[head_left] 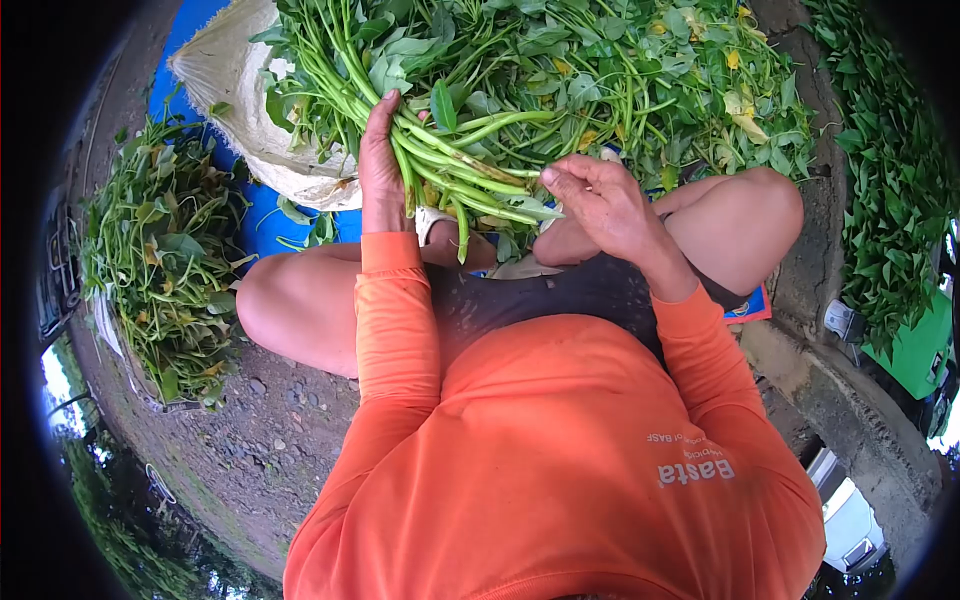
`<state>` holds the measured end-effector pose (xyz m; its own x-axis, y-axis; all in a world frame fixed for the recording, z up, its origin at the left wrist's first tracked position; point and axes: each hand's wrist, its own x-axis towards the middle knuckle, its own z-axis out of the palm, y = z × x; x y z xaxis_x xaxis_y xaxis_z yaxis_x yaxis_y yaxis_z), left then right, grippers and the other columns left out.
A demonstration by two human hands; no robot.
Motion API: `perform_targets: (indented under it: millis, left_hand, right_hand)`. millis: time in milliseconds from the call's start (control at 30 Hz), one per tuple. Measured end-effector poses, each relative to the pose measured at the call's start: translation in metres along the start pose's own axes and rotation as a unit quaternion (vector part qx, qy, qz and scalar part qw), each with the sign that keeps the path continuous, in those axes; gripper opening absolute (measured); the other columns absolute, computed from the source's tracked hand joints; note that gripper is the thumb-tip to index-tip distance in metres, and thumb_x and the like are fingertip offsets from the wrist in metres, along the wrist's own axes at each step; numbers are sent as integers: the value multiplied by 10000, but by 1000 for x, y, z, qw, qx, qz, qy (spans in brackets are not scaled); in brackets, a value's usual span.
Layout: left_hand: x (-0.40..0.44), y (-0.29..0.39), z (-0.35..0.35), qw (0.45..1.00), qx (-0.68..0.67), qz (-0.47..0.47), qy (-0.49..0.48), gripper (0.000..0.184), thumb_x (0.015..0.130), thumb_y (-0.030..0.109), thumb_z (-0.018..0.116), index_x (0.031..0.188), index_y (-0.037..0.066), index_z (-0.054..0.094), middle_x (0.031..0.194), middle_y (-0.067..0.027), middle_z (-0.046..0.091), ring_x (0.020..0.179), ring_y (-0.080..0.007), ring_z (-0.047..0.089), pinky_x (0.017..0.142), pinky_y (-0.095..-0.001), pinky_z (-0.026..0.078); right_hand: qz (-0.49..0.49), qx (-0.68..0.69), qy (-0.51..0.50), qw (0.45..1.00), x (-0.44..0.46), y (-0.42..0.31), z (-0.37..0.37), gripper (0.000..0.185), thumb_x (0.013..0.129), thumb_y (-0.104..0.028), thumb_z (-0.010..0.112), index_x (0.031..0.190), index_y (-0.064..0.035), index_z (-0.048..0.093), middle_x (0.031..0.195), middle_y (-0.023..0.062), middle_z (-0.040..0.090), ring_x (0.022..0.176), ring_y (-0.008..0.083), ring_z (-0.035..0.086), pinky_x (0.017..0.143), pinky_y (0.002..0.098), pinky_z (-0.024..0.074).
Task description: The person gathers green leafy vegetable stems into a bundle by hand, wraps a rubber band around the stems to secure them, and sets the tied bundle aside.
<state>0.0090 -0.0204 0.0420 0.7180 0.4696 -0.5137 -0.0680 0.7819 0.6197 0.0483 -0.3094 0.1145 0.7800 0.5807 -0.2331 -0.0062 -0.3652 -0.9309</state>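
Observation:
My left hand [380,160] is wrapped round a bunch of water spinach [455,165], its thumb lying over the thick green stems. The cut stem ends fan out to the right and downward, while the leafy part runs up and away. My right hand [605,205] is closed at the right side of the bunch, thumb and fingers pinching the end of a stem. Part of its grip is hidden behind the fingers. Beyond both hands lies a large heap of loose leafy greens [600,75], with some yellow leaves among them.
A pale woven sack [235,95] lies on a blue sheet [265,222] at upper left. Another pile of greens [165,270] stands left of my knee. More leafy greens [890,170] line the right side, near a green container [915,345] and a concrete curb [850,400].

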Motion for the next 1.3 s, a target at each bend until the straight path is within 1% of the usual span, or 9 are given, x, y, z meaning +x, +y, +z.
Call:
perform_targets:
  millis: [133,267,300,400,533,900,1200,1267,1300]
  left_hand:
    - [-3,3,2,999,32,14,21,258,948,255,835,1098,95,700,924,-33,694,808,-201,721,749,-350,658]
    - [10,0,-6,996,27,44,71,298,929,271,848,1047,52,686,852,-80,688,706,-215,701,645,-357,632]
    - [11,-2,-5,994,15,51,91,276,931,247,842,1032,38,692,842,-76,680,692,-211,690,651,-356,621]
    - [9,-5,-6,992,20,65,104,264,940,183,813,1073,-13,696,877,-99,708,707,-222,700,652,-363,622]
    - [17,-15,-4,992,-8,60,106,205,960,116,772,1067,-41,697,896,-109,722,718,-229,711,642,-367,622]
    - [23,-25,-4,983,0,105,153,216,976,74,756,1136,-62,704,1032,-117,747,878,-228,727,774,-367,621]
    - [38,2,-13,985,-24,128,109,177,981,80,761,1082,-55,709,956,-108,736,804,-227,734,743,-378,642]
    - [29,10,-4,988,-27,122,90,172,981,87,765,1075,-43,705,957,-100,727,764,-225,727,695,-377,642]
    - [27,11,-2,988,-15,122,96,173,979,89,768,1071,-42,704,950,-98,722,756,-222,725,687,-370,640]
  right_hand:
    - [-228,-78,86,967,-11,-6,21,269,962,-214,810,1042,40,775,919,135,708,861,217,683,765,349,540]
    - [-35,20,54,998,-1,9,25,199,927,-109,815,1069,26,782,954,141,725,881,283,707,762,359,559]
    - [-90,-14,149,985,-2,4,30,167,916,-61,788,1067,10,781,959,139,714,853,308,693,745,370,557]
    - [-245,-128,150,949,-7,-16,26,156,901,-35,769,1055,-6,778,1001,130,710,825,306,683,735,383,562]
    - [-268,-244,53,930,4,-23,51,159,904,-74,758,1038,8,780,920,151,698,883,330,675,799,415,564]
    - [-207,-289,67,932,41,6,71,215,931,-192,708,828,-5,697,881,206,677,885,428,674,825,525,547]
    - [-115,-227,-166,953,37,-23,-40,179,928,-184,672,903,-17,732,859,194,718,825,385,709,747,475,569]
    - [100,-279,-46,954,56,-30,-103,202,936,-200,690,967,-12,759,864,181,736,820,377,720,781,460,581]
    - [15,-434,59,899,82,18,-150,268,957,-292,705,1021,-45,787,931,178,767,912,364,753,855,472,589]
